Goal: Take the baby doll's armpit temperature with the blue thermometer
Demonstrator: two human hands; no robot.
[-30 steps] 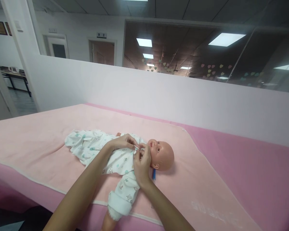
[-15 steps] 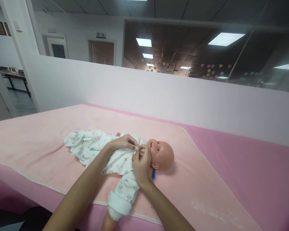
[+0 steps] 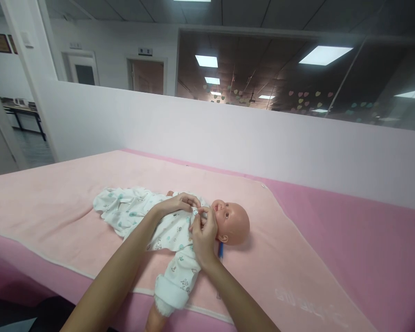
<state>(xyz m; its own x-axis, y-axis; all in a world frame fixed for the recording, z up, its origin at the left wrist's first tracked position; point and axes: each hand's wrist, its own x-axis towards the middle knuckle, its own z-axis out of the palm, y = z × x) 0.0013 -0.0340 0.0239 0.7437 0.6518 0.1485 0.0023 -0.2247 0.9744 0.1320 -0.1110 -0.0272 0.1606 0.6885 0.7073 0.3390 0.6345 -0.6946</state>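
Bald baby doll (image 3: 233, 223) is on its back, mouth open. It's in a white outfit (image 3: 173, 233) with teal spots, one sleeve (image 3: 180, 274) sticking out from the doll's side, bottom end all wrinkled opposite the doll's head.

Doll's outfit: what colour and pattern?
The outfit is white with small teal and dark prints; head view shows it.
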